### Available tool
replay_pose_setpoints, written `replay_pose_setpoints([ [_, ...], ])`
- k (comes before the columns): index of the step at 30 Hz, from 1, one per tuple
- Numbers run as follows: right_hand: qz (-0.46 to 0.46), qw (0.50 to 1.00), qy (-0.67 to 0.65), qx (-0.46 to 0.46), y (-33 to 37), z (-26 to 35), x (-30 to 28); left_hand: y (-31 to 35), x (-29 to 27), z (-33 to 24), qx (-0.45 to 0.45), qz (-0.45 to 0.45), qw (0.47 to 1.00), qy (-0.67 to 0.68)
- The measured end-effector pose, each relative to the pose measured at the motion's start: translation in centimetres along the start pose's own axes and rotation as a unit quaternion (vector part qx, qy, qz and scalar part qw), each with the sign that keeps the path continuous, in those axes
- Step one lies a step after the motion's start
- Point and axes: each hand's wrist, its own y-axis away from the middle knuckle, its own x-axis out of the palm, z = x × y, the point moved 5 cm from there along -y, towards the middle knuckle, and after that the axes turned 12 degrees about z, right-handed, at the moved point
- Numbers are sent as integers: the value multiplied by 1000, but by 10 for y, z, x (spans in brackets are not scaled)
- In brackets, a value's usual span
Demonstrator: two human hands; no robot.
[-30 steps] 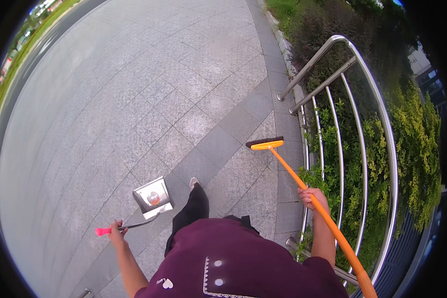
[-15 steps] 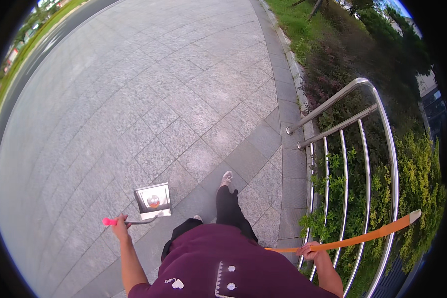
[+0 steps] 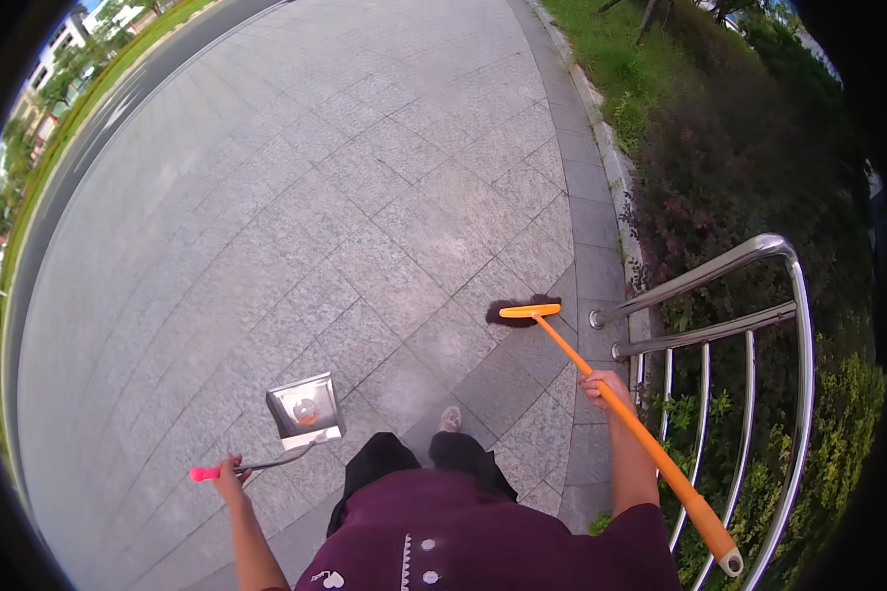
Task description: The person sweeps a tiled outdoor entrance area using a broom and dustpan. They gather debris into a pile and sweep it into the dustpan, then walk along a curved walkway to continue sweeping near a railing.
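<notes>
At the lower left my left hand [image 3: 230,479] is closed round the dark handle of a dustpan, near its pink end. The metal dustpan [image 3: 284,406] hangs or rests ahead of that hand, with a clear and orange round thing [image 3: 307,412] inside that I cannot make out exactly. On the right, my right hand [image 3: 604,388] grips the orange shaft of a broom [image 3: 650,445]. The broom's orange head [image 3: 530,311] with dark bristles is out ahead, over the paving. Its thick handle end reaches back past my right arm.
Grey stone paving [image 3: 365,187] spreads ahead. A shiny metal railing [image 3: 798,325] stands close on my right, with shrubs [image 3: 838,394] behind it and a kerb [image 3: 616,167] along the planting. My shoe [image 3: 450,419] is between the two tools. A road [image 3: 89,118] curves at the far left.
The broom has swung forward: its head, hidden before, now shows ahead of me. My right hand moved forward with it. My view has shifted along the railing; the dustpan stays in my left hand.
</notes>
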Motion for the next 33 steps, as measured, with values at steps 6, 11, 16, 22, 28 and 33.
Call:
replay_pose_setpoints([
  [6,45,993,21,-103,-43,46,16,-28,58,-33,-22,-18,999,21],
  [11,7,999,-12,-46,-1,88,44,-89,143,-39,-54,12,998,7],
  [16,-81,981,-165,56,34,95,81,-147,216,-33,-82,22,996,-5],
  [22,-112,935,-294,164,20,74,55,-214,292,-69,-81,62,995,-16],
  [28,-134,905,-336,223,-39,122,46,-263,370,-115,-60,88,994,-17],
  [33,-107,974,-148,136,-161,268,111,-296,440,-153,-28,80,996,-38],
])
